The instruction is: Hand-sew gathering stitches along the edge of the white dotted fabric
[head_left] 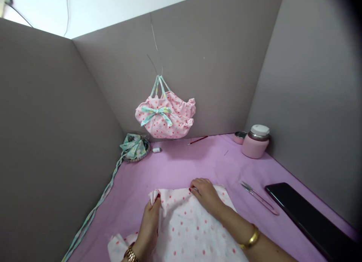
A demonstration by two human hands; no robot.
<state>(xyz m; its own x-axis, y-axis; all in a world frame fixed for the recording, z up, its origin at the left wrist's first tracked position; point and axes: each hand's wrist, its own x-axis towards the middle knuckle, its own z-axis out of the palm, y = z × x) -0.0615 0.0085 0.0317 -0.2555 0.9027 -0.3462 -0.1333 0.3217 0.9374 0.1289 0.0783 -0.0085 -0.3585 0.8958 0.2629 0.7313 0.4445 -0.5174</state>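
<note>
- One firm-looking pinch: the left grip (pixel 152 216) is closed, its thumb over a gathered fold at the upper left corner of the dotted cloth (pixel 195 232).
- The right grip (pixel 206 194) has its fingers curled at the upper edge, right of centre; whether it pinches the cloth or only presses it down, I cannot tell.
- The cloth lies across the front of the tabletop (pixel 181 166), between and under the forearms, with a loose part bunched left of the left wrist.
- It looks thin, light and limp, so it should crease and slide easily rather than break; it probably won't hold a shape unsupported.
- Best holds, I judge, are the upper corners and the edge between them, thumb above and fingers beneath; pulling from the middle would likely only rumple it.
- The thread snips (pixel 260 198) lie just beyond its right side, points towards it: a possible snag.
- Farther right lies a black phone (pixel 305 216).
</note>
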